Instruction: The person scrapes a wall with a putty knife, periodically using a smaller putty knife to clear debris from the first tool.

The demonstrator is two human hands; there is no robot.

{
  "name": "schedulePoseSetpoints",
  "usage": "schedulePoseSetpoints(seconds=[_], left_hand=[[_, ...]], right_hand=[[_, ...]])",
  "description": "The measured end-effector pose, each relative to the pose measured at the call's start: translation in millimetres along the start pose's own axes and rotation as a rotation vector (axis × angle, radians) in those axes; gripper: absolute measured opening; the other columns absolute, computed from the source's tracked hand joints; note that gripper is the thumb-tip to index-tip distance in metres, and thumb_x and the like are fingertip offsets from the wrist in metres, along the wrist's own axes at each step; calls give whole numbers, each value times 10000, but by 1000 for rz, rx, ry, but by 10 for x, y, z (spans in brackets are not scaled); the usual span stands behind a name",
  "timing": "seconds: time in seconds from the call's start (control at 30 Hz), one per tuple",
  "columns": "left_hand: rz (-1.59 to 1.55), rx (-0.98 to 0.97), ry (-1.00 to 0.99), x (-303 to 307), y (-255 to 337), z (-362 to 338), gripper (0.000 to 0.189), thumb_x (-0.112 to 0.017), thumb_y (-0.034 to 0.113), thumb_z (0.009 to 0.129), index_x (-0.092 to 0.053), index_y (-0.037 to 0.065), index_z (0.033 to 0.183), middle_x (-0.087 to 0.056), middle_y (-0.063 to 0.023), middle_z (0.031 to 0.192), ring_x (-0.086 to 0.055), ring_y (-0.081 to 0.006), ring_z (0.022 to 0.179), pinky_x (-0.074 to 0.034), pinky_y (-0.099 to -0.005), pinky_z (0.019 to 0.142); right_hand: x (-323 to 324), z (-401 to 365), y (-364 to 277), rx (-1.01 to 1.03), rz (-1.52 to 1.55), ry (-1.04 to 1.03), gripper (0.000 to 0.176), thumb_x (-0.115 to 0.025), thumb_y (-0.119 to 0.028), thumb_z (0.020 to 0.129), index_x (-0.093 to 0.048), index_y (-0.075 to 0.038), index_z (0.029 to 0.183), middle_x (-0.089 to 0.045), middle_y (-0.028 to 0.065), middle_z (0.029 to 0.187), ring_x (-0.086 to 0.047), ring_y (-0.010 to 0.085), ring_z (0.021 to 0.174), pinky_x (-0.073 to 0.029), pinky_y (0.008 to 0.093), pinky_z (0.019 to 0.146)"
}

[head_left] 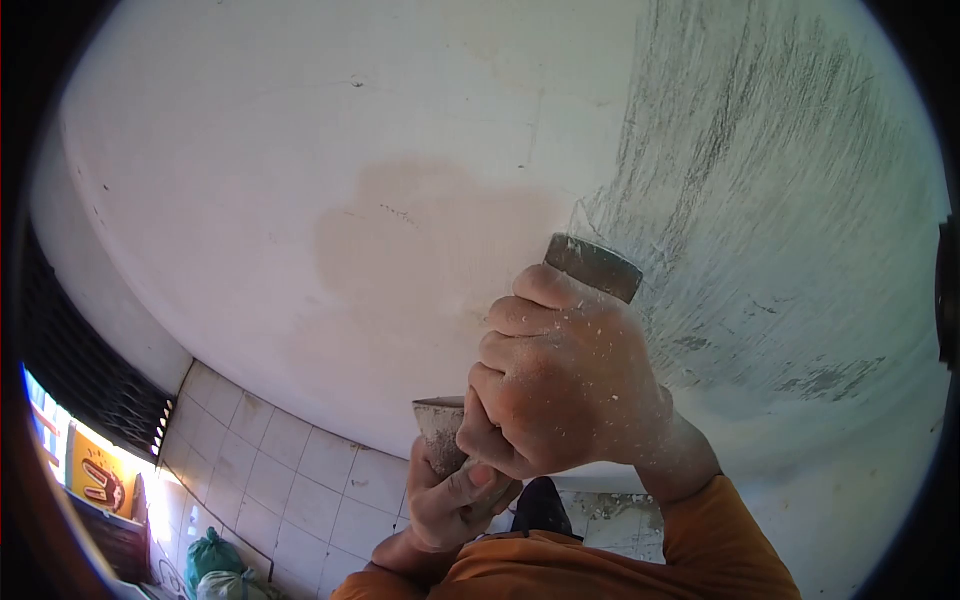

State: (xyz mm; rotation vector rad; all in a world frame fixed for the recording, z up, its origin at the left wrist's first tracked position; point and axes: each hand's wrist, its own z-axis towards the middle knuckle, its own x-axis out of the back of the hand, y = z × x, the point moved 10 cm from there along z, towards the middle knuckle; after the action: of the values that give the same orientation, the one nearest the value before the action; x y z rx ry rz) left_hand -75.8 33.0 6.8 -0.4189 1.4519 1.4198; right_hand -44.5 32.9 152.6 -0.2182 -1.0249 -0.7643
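My right hand [565, 375] is closed in a fist round a scraper [596, 268], whose wide dark blade lies at the wall surface. Small white flakes and dust cover the back of this hand. Lower and to the left, my left hand [455, 503] grips a second scraper [440, 428] with a dusty, plaster-stained blade pointing up. The handles of both tools are hidden by the fingers. Right of the dark blade, the white wall [250, 180] has a scraped grey area [740, 140]; a beige patch [430, 220] shows to its left.
White floor tiles [290, 460] run along the wall's foot, with debris at lower right. Green and pale bags [212, 555] stand at lower left, near a yellow picture panel [100, 475] and a dark metal grille [75, 345]. A dark shoe [542, 508] shows below my hands.
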Motion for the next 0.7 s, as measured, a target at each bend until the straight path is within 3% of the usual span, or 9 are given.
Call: schedulePoseSetpoints(seconds=[0.03,0.07,0.27,0.37,0.53,0.67,0.7], left_hand=[[-22,2,-35,-33,3,22,260,-630,177,860,-534,-51,939,-457,-15,577,-398,-93,458,-332,-250,438],[-21,68,55,49,-86,-35,233,-619,167,861,-528,-38,923,-440,-1,562,-389,-88,459,-330,-248,442],[42,22,-1,-149,88,1,238,-601,181,857,-523,-35,918,-426,14,554,-383,-83,462,-346,-248,454],[-20,65,11,-1,-64,-82,258,-605,201,854,-523,-36,916,-419,16,547,-386,-85,461,-348,-251,450],[58,77,-27,-279,166,-61,273,-601,212,853,-512,-38,918,-400,15,537,-387,-92,458,-342,-258,447],[33,52,95,-3,-34,-69,274,-599,208,864,-523,-47,934,-402,20,538,-387,-79,460,-335,-252,459],[29,32,49,-60,10,-43,270,-601,204,865,-523,-47,930,-400,18,540,-385,-81,461,-332,-255,455]], right_hand=[[16,11,7,1,-26,-18,235,-622,-194,642,-503,-110,458,-463,-3,503,-486,161,571,-437,288,688],[-34,-72,33,-46,-11,21,232,-625,-196,635,-501,-115,456,-467,-1,496,-479,162,564,-434,289,677],[186,95,25,-21,-7,53,253,-620,-221,637,-493,-122,442,-459,6,484,-491,160,585,-436,283,685],[-12,-51,-6,13,-11,52,253,-619,-222,631,-496,-123,433,-459,4,477,-491,157,578,-428,280,674],[93,82,-23,-17,29,-77,248,-617,-220,634,-513,-113,436,-479,6,482,-500,158,589,-423,284,679],[-58,-17,28,-38,31,-49,242,-625,-220,634,-535,-99,444,-501,14,484,-488,170,564,-414,286,661],[-71,-30,17,-22,5,-52,242,-627,-221,633,-538,-97,445,-503,14,483,-485,171,560,-410,285,655]])
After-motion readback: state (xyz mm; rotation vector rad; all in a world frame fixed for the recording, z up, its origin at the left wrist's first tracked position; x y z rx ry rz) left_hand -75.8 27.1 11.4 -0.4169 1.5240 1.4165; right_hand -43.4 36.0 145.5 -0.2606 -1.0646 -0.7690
